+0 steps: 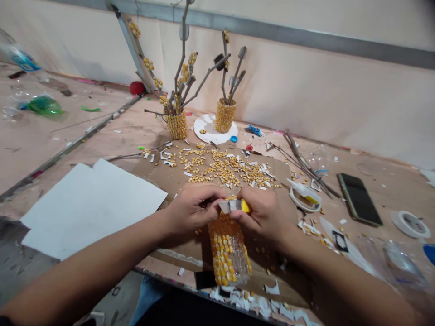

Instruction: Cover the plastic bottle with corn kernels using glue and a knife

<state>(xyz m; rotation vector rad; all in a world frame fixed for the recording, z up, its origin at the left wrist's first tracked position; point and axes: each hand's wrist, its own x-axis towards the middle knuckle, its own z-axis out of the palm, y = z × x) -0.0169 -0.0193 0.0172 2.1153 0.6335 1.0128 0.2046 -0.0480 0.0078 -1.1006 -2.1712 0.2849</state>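
The head view showed both grips drawn narrow and close together. The left hand (195,203) pinched a small pale strip (224,207) between thumb and fingers; the right hand (261,210) was closed around a yellow-ended piece (245,206), partly hidden by the fingers, its flat grey part close against the strip. Just below the grip, between the forearms, was a clear container (224,256), partly coated in corn kernels, with a bare patch on its right side; whether it stood or leaned could not be told.

Beyond the grip, loose kernels (220,170) lay scattered with white scraps on brown cardboard (152,167), which covered part of the surface (390,190). Farther off stood two kernel-covered pots holding twigs: the left pot (176,126) beside a white plate (204,127), the right pot (224,115) on it. To the left of the grip lay white sheets (98,199). To its right were a glue tube (302,189) across a white ring (311,209), bare sticks (299,156), a dark phone (360,199) and, farthest out, a tape roll (399,221).
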